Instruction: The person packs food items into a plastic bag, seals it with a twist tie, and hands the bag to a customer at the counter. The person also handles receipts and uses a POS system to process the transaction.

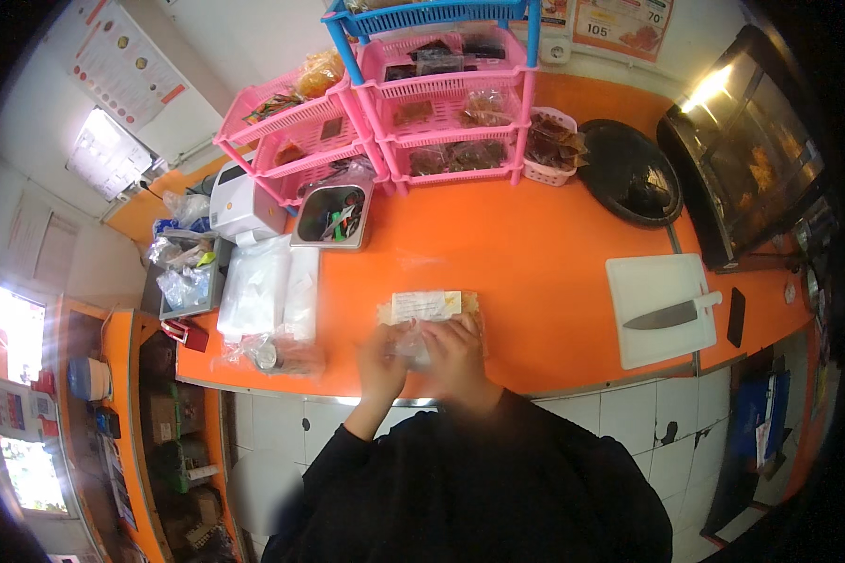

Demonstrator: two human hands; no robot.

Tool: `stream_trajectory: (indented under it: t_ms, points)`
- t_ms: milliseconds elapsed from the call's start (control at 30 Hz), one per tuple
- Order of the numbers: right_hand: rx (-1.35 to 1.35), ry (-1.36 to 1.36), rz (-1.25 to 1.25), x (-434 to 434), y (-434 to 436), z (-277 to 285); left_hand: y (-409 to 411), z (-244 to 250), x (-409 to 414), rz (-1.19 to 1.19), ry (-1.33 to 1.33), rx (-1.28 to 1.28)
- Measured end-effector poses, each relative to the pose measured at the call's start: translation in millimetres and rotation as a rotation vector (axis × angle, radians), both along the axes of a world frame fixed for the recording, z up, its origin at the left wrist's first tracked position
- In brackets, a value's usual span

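A food package in a clear plastic bag (pixel 473 304) lies flat on the orange countertop (pixel 535 281) right before me. A printed paper slip (pixel 426 305) shows at its far side. My left hand (pixel 384 364) is blurred, its fingers at the near left part of the bag. From the other side, my right hand (pixel 459 355) grips the same bag, fingertips close to those of the left. Bunched clear plastic shows between the two hands. Their fingers and palms hide most of the package's near half.
Left are a stack of plastic bags (pixel 255 288), a label printer (pixel 243 204) and a metal container (pixel 331 218) with small packets. Pink basket racks (pixel 443 130) stand behind. Rightward lie a round black lid (pixel 628 172), a knife (pixel 665 314) on a white cutting board (pixel 658 274) and a phone (pixel 736 317).
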State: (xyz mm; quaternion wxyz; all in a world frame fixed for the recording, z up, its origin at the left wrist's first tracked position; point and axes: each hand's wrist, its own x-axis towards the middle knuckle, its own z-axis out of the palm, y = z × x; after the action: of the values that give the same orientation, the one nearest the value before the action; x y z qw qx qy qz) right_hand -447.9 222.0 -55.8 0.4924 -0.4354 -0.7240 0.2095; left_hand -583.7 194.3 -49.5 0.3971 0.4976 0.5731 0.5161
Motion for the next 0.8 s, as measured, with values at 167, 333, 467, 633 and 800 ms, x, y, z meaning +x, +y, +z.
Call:
stream_trajectory:
  t_ms: [167,333,467,633,800]
  points:
    - [0.13,-0.075,0.015,3,-8,-9,1,-3,-3,-0.045,0.122,-0.017]
    - [0.14,-0.056,0.022,1,-9,-8,1,-1,-3,-0.071,0.12,0.051]
    - [0.13,-0.061,0.01,0,-8,-7,0,-2,-6,-0.096,0.252,0.071]
    - [0.018,-0.054,0.086,5,10,8,3,4,-6,-0.128,0.629,0.352]
    - [-0.419,-0.145,0.457,26,55,20,5,16,-7,-0.206,0.823,0.415]
